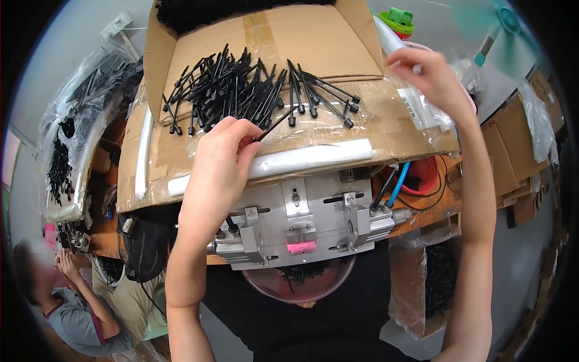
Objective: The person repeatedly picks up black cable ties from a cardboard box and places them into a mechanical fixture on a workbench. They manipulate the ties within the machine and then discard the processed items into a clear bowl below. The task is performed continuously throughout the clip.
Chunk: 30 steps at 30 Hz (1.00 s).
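Note:
My left hand (226,151) is closed in a pinch on a thin black rod (277,125), which sticks out to the right of the fingertips. Just beyond it lies a loose pile of similar black rods with knobbed ends (232,84), on a taped cardboard box (386,130). A few of them are spread out to the pile's right. My right hand (428,78) is raised by the box's right side, with its fingers loosely curved and apart and nothing visible in them. Below the box sits a metal fixture (271,208) with clamp blocks on both sides and a pink piece (301,247) at its front.
A clear bowl (332,286) with black parts is under the fixture. A red basket (422,178) and blue tube (399,184) stand to its right. A lined carton (410,289) is lower right, a fan (509,21) upper right. Another person (84,314) works at lower left.

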{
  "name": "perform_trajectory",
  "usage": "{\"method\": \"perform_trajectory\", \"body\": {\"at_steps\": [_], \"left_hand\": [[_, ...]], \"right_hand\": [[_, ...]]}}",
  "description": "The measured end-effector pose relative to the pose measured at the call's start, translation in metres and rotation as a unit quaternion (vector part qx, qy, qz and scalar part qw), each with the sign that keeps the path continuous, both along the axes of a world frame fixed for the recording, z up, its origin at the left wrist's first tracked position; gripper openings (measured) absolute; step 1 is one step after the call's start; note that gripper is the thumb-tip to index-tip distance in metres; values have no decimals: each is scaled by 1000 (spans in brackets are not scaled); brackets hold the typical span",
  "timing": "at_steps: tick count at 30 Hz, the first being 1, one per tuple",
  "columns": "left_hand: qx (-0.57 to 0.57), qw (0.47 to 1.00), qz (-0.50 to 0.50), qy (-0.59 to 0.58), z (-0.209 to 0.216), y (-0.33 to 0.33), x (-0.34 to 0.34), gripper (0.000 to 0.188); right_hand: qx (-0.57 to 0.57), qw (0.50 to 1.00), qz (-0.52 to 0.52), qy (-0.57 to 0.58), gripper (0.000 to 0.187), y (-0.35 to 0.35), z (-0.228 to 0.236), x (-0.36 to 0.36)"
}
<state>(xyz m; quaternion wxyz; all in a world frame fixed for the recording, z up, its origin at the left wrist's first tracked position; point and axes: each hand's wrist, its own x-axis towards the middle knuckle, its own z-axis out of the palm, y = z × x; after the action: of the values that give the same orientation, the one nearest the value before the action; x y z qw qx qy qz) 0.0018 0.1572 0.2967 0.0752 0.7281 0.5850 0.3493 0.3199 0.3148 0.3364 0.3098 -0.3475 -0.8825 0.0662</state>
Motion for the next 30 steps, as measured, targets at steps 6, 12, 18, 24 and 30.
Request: {"method": "perform_trajectory", "body": {"at_steps": [6,12,18,24,30], "left_hand": [[22,999,7,-28,-6,-12,2,14],[101,995,-14,12,-8,-21,12,16],[113,988,-81,-65,-1,-4,36,24],[126,982,-69,121,-6,57,38,27],[58,980,-130,139,0,65,33,23]], "right_hand": [[136,969,121,-165,19,-26,-27,-64],[176,959,223,-5,13,-82,-9,-94],[182,973,128,-54,15,-78,1,-51],[160,963,-205,-68,19,45,19,91],[97,992,-82,-17,18,25,3,32]]}}
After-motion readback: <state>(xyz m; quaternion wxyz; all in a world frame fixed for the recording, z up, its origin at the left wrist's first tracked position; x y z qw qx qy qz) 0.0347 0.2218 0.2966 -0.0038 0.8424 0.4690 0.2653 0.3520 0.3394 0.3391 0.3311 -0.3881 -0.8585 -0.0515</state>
